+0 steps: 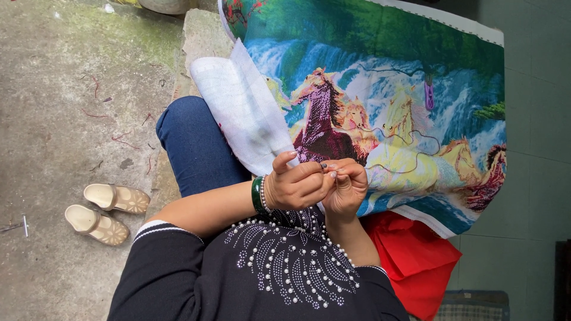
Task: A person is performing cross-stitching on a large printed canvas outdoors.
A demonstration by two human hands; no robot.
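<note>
Both hands meet over the near edge of a large cross-stitch canvas (380, 107) that lies across the person's lap. The left hand (295, 185) is curled, thumb raised, its fingertips pinched together against those of the right hand (347, 187). Between the two sets of fingertips sits a small dark thing, likely a needle (325, 167), though it is too small to tell which hand has the hold of it. Both hands are closed to a tight pinch, with no gap showing between thumb and fingers.

The canvas shows horses before a waterfall and green trees, in purple, yellow, blue and brown. Its near left corner is folded over, so the plain white back (241, 104) lies uppermost, just above the left hand. A thin dark thread (416, 156) loops loosely over the stitched horses to the right of the hands. A white border runs along the canvas's far edge and its near right edge.

A green bangle (257, 195) with a string of pale beads beside it sits on the left wrist. The person wears a black top (285, 267) studded with pearl-like beads, and blue jeans (196, 148). Red cloth (413, 258) lies under the canvas's near right corner. On the concrete floor (71, 89) to the left stands a pair of beige sandals (107, 213), with bits of red thread strewn farther off.
</note>
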